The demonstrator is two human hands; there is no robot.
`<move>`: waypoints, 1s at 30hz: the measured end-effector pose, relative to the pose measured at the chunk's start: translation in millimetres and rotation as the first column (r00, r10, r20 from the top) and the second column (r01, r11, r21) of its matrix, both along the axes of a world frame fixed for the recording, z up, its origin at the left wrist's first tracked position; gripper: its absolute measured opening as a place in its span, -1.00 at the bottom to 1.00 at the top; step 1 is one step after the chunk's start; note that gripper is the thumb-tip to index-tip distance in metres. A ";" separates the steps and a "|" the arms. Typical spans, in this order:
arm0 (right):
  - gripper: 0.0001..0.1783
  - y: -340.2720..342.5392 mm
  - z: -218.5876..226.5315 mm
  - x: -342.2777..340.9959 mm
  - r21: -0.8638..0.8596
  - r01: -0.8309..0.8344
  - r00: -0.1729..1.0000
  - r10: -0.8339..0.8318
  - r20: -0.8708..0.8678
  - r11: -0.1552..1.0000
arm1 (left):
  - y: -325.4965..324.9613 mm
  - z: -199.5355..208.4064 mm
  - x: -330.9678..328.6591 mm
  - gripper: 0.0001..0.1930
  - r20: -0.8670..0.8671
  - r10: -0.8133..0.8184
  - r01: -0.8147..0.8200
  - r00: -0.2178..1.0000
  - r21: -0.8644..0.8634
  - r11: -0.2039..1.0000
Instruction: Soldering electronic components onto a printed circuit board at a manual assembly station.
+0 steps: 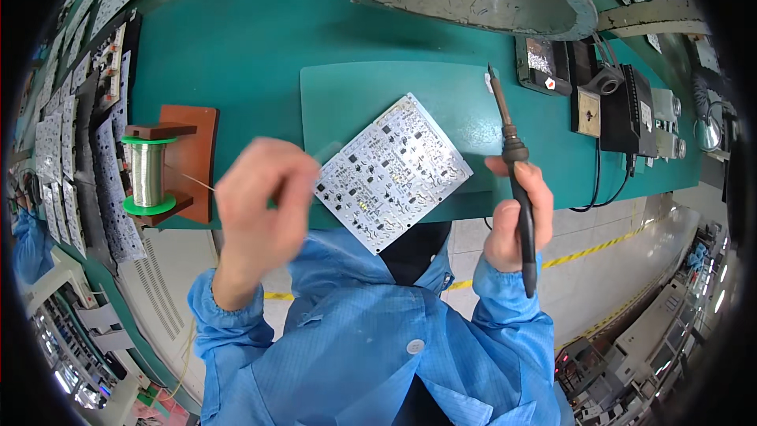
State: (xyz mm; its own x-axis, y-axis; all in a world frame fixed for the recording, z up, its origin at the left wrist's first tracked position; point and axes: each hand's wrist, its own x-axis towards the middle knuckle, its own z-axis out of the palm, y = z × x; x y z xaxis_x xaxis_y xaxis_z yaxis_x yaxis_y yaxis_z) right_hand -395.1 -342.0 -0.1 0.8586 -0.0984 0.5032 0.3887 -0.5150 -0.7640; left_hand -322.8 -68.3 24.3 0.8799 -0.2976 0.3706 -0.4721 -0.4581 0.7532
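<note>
Gripping the iron beside the board, which lies partly on the mat, the right hand is apart from the left hand, whose blurred hold I cannot tell, seemingly readying to solder, which calls for steady aim.

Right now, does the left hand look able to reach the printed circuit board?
Likely yes: the left hand seems near the left corner of the printed circuit board, nothing visible between; the soldering iron is farther right.

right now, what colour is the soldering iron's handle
Black; the soldering iron's handle shows best in the head view.
</note>
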 end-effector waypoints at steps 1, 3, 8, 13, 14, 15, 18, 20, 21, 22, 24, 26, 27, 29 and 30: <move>-0.58 4.0 5.2 -3.4 -0.004 -0.005 1.000 0.005 -0.004 1.000 | -10.1 5.0 -5.1 -0.87 -0.001 -0.090 0.090 0.996 -0.032 0.995; -0.48 14.9 10.9 -9.8 0.201 -0.007 0.992 0.032 -0.121 0.980 | -30.5 13.2 -13.9 -0.84 0.013 -0.236 0.237 0.972 -0.065 0.969; -0.43 42.3 16.5 -14.2 0.551 -0.138 0.967 0.232 -0.104 0.823 | -63.8 5.3 -29.9 -0.87 -0.010 -0.382 0.375 0.924 -0.167 0.912; -0.44 27.2 16.2 -11.6 0.355 -0.039 0.990 0.083 -0.110 0.934 | -64.0 0.3 -26.7 -0.78 0.012 -0.372 0.369 0.928 -0.152 0.917; -0.42 21.6 13.6 -9.2 0.261 -0.021 0.996 0.043 -0.078 0.965 | -62.4 0.0 -24.3 -0.78 0.011 -0.371 0.368 0.928 -0.156 0.916; -0.43 14.7 11.0 -6.9 0.158 0.013 0.998 -0.004 -0.057 0.987 | -60.7 -0.4 -21.5 -0.78 0.030 -0.323 0.324 0.946 -0.144 0.935; -0.60 1.6 14.0 2.3 0.110 0.037 0.999 -0.032 -0.041 0.993 | -53.5 3.3 -9.7 -0.81 0.022 -0.244 0.245 0.970 -0.078 0.966; -0.65 -13.6 19.3 8.3 0.089 -0.048 0.999 0.049 -0.004 0.995 | -53.3 -2.8 0.3 -0.84 0.037 -0.128 0.129 0.991 -0.027 0.991; -0.65 -15.2 24.5 10.5 0.083 -0.047 0.999 0.048 -0.006 0.995 | -54.7 -5.5 2.7 -0.86 0.025 -0.095 0.095 0.995 -0.028 0.995; -0.66 -15.9 29.2 12.7 0.030 -0.075 0.996 0.077 -0.044 0.997 | -56.0 -6.6 4.7 -0.86 0.024 -0.095 0.096 0.995 -0.032 0.995; -0.77 -13.2 33.5 19.3 0.032 -0.058 0.996 0.061 -0.072 0.998 | -59.0 -8.1 7.6 -0.86 0.021 -0.039 0.038 0.999 0.037 0.999; -0.78 -14.3 33.1 23.6 0.003 -0.106 0.992 0.106 -0.067 0.994 | -60.7 -12.1 8.8 -0.86 0.029 -0.031 0.030 0.999 0.025 0.999; -0.79 -14.7 32.9 25.3 -0.024 -0.152 0.987 0.150 -0.062 0.988 | -61.4 -13.6 9.2 -0.86 0.037 -0.023 0.022 0.999 0.016 1.000; -0.80 -14.4 32.1 27.4 -0.033 -0.155 0.986 0.153 -0.060 0.987 | -62.5 -12.8 10.0 -0.86 0.027 -0.015 0.015 1.000 0.016 1.000; -0.81 -14.4 31.7 28.1 -0.042 -0.157 0.986 0.154 -0.056 0.987 | -63.0 -12.7 10.4 -0.86 0.020 -0.009 0.009 1.000 0.018 1.000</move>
